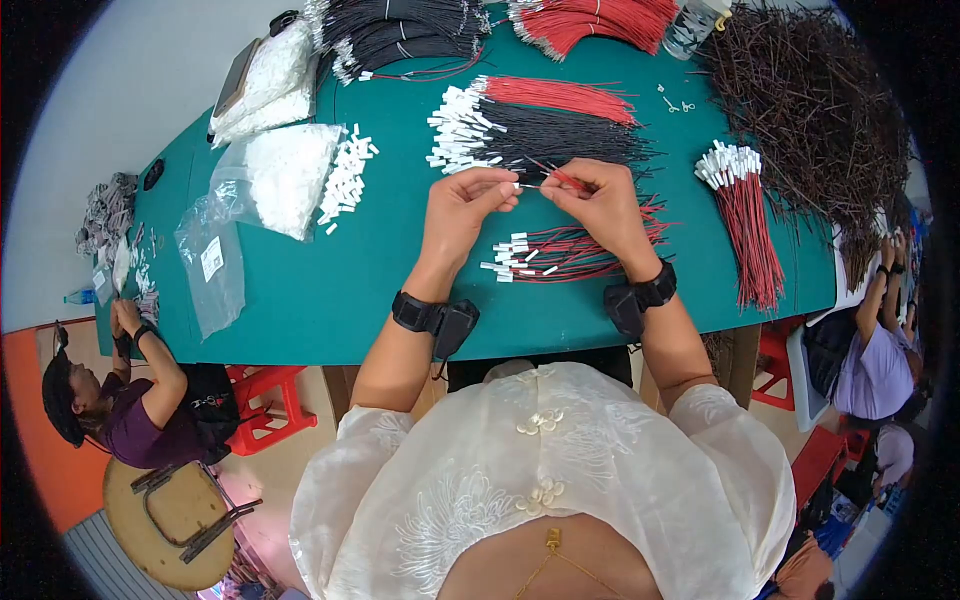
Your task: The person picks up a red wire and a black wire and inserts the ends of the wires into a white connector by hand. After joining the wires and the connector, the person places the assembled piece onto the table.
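Over the green table, my left hand (pixel 472 205) pinches a small white connector housing (pixel 517 187) between thumb and fingers. Facing it, my right hand (pixel 597 203) is closed on a red wire (pixel 570 180), with a wire end pointing at the housing. Whether the end sits inside the housing is too small to tell. Just beyond my hands lie rows of black wires (pixel 570 135) and red wires (pixel 560 98) with white ends. Below my hands rests a loose pile of red and black wires with white connectors (pixel 560 255).
Loose white housings (pixel 348 175) spill beside a clear bag (pixel 290 180) on the left. At right lie a bundled wire stack (pixel 742 220) and a heap of dark brown wires (pixel 815 110). Black bundles (pixel 405 30) and red bundles (pixel 595 22) are at the back. Another person (pixel 140 400) works at left.
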Motion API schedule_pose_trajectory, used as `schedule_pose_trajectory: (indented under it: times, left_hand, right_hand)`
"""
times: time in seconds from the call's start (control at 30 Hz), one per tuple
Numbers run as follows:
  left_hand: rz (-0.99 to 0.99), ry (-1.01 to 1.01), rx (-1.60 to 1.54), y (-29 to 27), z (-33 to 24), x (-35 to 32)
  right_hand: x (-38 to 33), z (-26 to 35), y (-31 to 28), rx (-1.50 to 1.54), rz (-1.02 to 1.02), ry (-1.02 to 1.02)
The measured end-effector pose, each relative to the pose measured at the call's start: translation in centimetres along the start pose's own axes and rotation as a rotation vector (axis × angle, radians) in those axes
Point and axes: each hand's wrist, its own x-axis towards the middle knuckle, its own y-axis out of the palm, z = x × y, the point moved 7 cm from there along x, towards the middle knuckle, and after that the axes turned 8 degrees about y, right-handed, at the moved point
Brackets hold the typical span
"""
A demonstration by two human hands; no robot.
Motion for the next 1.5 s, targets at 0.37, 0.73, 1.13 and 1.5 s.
schedule_pose_trajectory:
  times: [0.37,0.73,1.13,1.5]
  left_hand:
    - [0.001,0.009,0.045,0.1,0.3,0.0]
    - [0.026,-0.024,0.033,0.2,0.6,-0.1]
    - [0.067,-0.032,0.01,0.8,0.9,-0.2]
    - [0.252,0.104,0.608,1.4,0.2,-0.9]
  right_hand:
    - [-0.4,1.9,0.2,-0.021,-0.042,-0.152]
    - [-0.5,2.1,0.4,-0.008,-0.045,-0.204]
    - [-0.4,1.9,0.7,-0.027,0.041,-0.163]
    - [0.3,-1.0,1.0,-0.057,0.264,-0.007]
